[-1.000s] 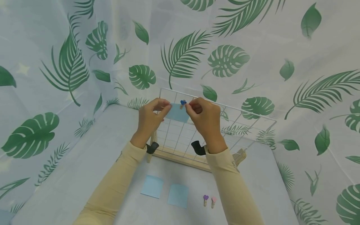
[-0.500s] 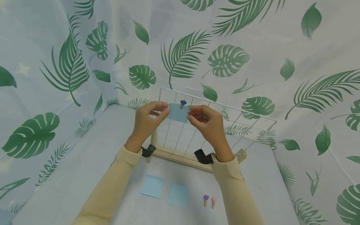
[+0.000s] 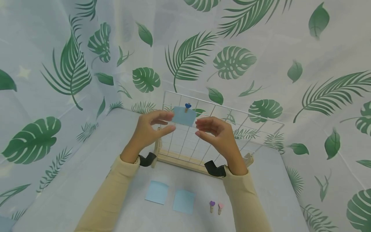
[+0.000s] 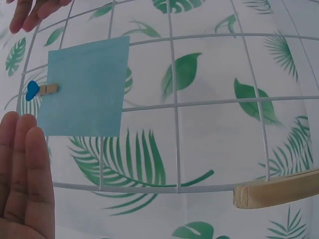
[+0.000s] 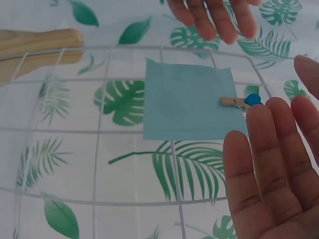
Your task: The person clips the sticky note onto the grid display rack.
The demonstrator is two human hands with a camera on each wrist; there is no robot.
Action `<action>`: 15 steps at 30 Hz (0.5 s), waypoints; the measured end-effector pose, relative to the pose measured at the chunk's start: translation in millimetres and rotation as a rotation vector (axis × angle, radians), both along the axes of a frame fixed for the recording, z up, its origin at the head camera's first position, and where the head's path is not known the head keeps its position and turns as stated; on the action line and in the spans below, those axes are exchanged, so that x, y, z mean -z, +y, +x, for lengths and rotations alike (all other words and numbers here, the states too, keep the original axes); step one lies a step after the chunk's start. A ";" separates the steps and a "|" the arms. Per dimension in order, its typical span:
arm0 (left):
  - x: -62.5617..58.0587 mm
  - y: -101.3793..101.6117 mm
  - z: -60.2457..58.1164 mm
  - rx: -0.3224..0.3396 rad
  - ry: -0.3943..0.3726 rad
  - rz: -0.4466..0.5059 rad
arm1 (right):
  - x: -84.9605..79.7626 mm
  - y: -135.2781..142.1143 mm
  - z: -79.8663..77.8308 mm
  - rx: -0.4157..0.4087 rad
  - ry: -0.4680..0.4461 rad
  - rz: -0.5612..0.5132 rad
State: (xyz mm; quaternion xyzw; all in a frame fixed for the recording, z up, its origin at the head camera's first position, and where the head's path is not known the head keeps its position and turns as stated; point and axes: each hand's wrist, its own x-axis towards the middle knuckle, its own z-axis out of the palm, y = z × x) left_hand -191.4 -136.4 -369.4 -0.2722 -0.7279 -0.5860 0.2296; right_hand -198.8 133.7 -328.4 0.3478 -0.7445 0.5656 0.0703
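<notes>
A light-blue square of paper (image 3: 184, 116) hangs on a white wire grid (image 3: 214, 135), held at its top edge by a small wooden clothespin with a blue heart (image 3: 188, 105). My left hand (image 3: 150, 127) is beside the paper's left edge, fingers extended and thumb apart. On the other side, my right hand (image 3: 215, 132) is near the lower right corner, its fingers relaxed. Neither hand holds anything. In the left wrist view the paper (image 4: 87, 89) lies against the wires, with the clothespin (image 4: 49, 89) gripping its edge. The right wrist view shows the clothespin (image 5: 234, 102) by my fingertips.
Two more light-blue paper squares (image 3: 156, 192) lie on the white table (image 3: 116, 145) in front of the grid. To their right are a purple heart clothespin (image 3: 212, 206) and a pink heart clothespin (image 3: 220, 208). A wooden base (image 3: 185, 164) supports the grid.
My right hand has left the clothespin, touched the paper's right edge, then drawn back. My left hand has let go of the left edge and lowered slightly. The paper stays hanging.
</notes>
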 end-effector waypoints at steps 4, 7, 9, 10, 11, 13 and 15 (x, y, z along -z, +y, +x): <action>1.9 -1.9 3.6 0.044 -0.023 0.001 | 4.1 4.4 3.7 -0.009 -0.013 0.008; 4.2 -3.3 5.8 0.066 -0.033 -0.005 | 7.6 7.2 6.0 -0.017 -0.013 0.005; 6.2 -4.2 7.0 0.074 -0.040 -0.012 | 10.0 9.2 7.5 -0.019 -0.009 0.002; 7.3 -4.8 7.6 0.080 -0.046 -0.012 | 11.2 10.3 8.2 -0.018 -0.006 0.003; 8.5 -5.3 8.2 0.087 -0.051 -0.012 | 12.2 11.4 9.1 -0.016 -0.003 0.006; 10.8 -6.3 9.9 0.095 -0.062 -0.015 | 14.7 13.9 10.7 -0.015 0.000 0.008; 13.3 -7.4 11.7 0.101 -0.072 -0.019 | 16.9 16.5 12.4 -0.015 0.004 0.009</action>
